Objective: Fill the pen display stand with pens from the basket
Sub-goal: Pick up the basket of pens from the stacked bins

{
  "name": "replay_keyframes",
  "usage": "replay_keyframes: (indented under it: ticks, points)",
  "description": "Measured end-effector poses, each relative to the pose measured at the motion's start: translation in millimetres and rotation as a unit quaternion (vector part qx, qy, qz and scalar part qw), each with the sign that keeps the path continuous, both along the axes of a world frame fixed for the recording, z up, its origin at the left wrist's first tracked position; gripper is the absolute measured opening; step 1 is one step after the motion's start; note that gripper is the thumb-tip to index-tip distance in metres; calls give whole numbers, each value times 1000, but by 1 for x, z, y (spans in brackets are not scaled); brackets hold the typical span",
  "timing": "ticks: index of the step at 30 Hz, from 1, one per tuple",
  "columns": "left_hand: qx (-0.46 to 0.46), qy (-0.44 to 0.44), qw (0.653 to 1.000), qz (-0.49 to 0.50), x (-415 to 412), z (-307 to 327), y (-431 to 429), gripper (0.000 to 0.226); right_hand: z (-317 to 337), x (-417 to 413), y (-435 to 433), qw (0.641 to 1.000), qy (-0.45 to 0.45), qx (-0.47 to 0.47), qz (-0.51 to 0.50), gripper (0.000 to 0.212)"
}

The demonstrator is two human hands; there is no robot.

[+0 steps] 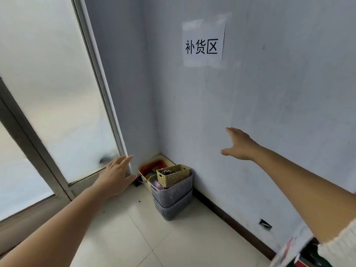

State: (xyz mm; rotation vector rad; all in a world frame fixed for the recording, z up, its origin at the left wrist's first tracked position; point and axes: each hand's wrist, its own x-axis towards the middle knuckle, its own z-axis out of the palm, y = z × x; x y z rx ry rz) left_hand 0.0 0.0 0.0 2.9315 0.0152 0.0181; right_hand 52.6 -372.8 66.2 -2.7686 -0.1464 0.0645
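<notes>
A small yellow perforated basket (174,175) holding dark pens sits on top of two stacked grey slatted baskets (172,197) in the floor corner. My left hand (115,175) is stretched out, fingers apart and holding nothing, to the left of the baskets and above the floor. My right hand (238,144) reaches forward higher up in front of the wall, fingers spread, nothing in it. No pen display stand is in view.
A cream bin (152,164) with colourful items stands behind the grey baskets. A paper sign (203,44) hangs on the grey wall. A frosted glass door (57,93) fills the left. The floor is pale tile. A shelf edge (292,251) shows at bottom right.
</notes>
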Motion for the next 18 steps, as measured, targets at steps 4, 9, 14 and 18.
replay_keyframes:
  ticks: [4, 9, 14, 18]
  points:
    - [1, 15, 1000, 11, 30, -22, 12, 74, -20, 30, -2, 1000, 22, -14, -17, 90]
    - [-22, 38, 999, 5, 92, -57, 32, 72, -60, 88, 10, 998, 51, -21, -30, 90]
    - [-66, 70, 995, 6, 165, -81, 52, 69, -89, 162, 44, 996, 81, -28, -32, 91]
    - [-83, 93, 992, 7, 218, -86, 72, 68, -105, 213, 77, 995, 100, -15, -21, 89]
